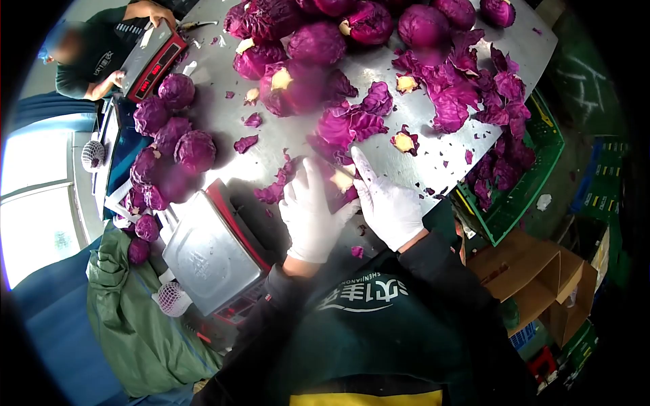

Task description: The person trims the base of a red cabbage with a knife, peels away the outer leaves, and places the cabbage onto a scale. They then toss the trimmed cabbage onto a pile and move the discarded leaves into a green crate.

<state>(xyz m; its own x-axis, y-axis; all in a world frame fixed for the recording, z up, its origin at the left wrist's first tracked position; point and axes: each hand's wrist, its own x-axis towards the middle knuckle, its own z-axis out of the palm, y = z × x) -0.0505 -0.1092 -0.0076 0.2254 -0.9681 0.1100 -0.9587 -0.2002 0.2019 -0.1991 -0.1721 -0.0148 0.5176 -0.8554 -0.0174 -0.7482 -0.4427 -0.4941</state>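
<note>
A red cabbage (330, 177) with a pale cut stem end sits on the steel table (230, 125) close in front of me, between my hands. My left hand (311, 213), in a white glove, grips its left side, the thumb reaching across below. Against its right side is my right hand (387, 206), also gloved, with fingers on the cabbage near the stem. The gloves hide part of the head. Torn purple leaves (276, 188) lie left of my left hand. A cut stem piece (404, 141) rests beyond my right hand.
Whole red cabbages (317, 44) are heaped at the far side, others (195, 150) stand at left. A scale (213, 250) is at my left elbow. Loose leaves (450, 91) hang over a green crate (548, 152) at right. A co-worker (95, 57) holds another scale (154, 61).
</note>
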